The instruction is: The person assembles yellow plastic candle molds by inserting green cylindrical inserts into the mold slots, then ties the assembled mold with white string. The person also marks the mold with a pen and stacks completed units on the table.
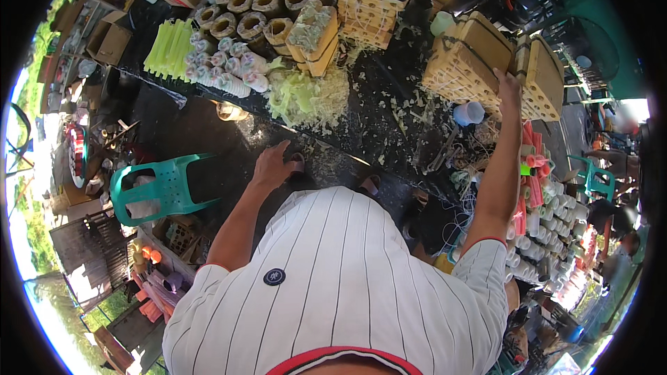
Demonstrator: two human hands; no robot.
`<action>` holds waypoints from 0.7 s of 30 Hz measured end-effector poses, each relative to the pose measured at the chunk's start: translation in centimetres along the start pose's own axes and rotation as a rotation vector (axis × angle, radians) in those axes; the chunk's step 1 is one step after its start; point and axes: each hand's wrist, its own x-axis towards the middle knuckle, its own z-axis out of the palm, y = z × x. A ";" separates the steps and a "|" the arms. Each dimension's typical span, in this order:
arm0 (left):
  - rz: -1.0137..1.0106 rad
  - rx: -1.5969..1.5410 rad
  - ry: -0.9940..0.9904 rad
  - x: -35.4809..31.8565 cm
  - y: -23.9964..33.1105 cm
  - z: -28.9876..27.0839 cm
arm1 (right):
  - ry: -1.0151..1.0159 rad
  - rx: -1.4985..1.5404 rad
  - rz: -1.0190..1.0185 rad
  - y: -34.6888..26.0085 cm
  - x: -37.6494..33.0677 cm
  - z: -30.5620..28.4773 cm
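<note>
My left hand (274, 165) hangs in front of the black table's near edge, fingers apart, with nothing in it. My right arm reaches far out to the right. There my right hand (509, 89) is at the near right corner of a yellow block with rows of round holes (458, 62), bound with dark straps. Its visible fingers are stretched out along the block; the others are hard to make out. A second yellow block (545, 76) stands just right of that hand. A pale translucent cup (468, 113) sits below the first block.
On the black table (379, 111) lie pale green shavings (306, 97), green strips (167, 48), wrapped bundles (229, 66), hollow brown cylinders (251, 26) and a stack of holed blocks (368, 17). White and pink rolls (542, 222) are piled right. A green plastic chair (163, 189) stands left.
</note>
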 end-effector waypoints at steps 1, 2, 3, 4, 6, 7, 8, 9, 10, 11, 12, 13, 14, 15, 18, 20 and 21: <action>-0.001 0.011 0.015 0.3 0.5 -0.4 | 0.082 -0.135 -0.033 -1.1 -1.1 1.0; -0.003 0.020 0.061 0.6 0.8 -0.8 | 0.165 -0.268 -0.072 -3.9 -2.9 2.6; 0.014 0.029 0.095 1.1 1.1 -1.1 | 0.269 -0.405 -0.102 -5.6 -5.1 3.5; 0.042 0.034 0.125 1.9 1.5 -1.4 | 0.421 -0.439 -0.284 -6.0 -6.7 3.9; 0.114 0.019 0.248 3.2 2.3 -2.3 | 0.706 -0.490 -0.649 -6.3 -9.4 5.4; 0.149 0.014 0.306 3.9 2.6 -2.7 | 0.589 -0.376 -0.686 -7.1 -11.6 7.1; 0.145 -0.043 0.344 5.2 2.4 -3.6 | 0.479 -0.248 -0.730 -8.8 -13.6 9.9; 0.130 -0.104 0.375 5.8 2.0 -4.6 | 0.231 -0.090 -0.639 -9.9 -15.6 13.2; 0.122 -0.163 0.398 6.9 1.8 -5.5 | 0.008 -0.022 -0.550 -12.3 -18.9 16.5; 0.140 -0.149 0.414 8.3 3.1 -7.4 | -0.170 -0.047 -0.475 -12.8 -20.3 19.4; 0.152 -0.132 0.432 9.6 4.5 -9.4 | -0.249 -0.077 -0.561 -12.6 -21.1 22.7; 0.198 -0.174 0.483 11.4 4.5 -10.7 | -0.368 -0.094 -0.590 -12.4 -21.1 26.7; 0.239 -0.217 0.532 13.6 4.3 -11.7 | -0.345 -0.195 -0.667 -13.1 -21.9 30.3; 0.222 -0.203 0.505 16.0 5.7 -13.0 | -0.296 -0.305 -0.731 -14.0 -22.1 32.9; 0.240 -0.161 0.472 24.4 7.6 -15.0 | -0.324 -0.381 -0.579 -19.7 -21.1 38.2; 0.281 -0.124 0.428 29.1 8.1 -14.3 | -0.346 -0.438 -0.448 -22.0 -20.3 40.5; 0.367 0.251 0.504 31.0 5.8 -13.5 | -0.362 -0.426 -0.490 -23.6 -21.4 41.4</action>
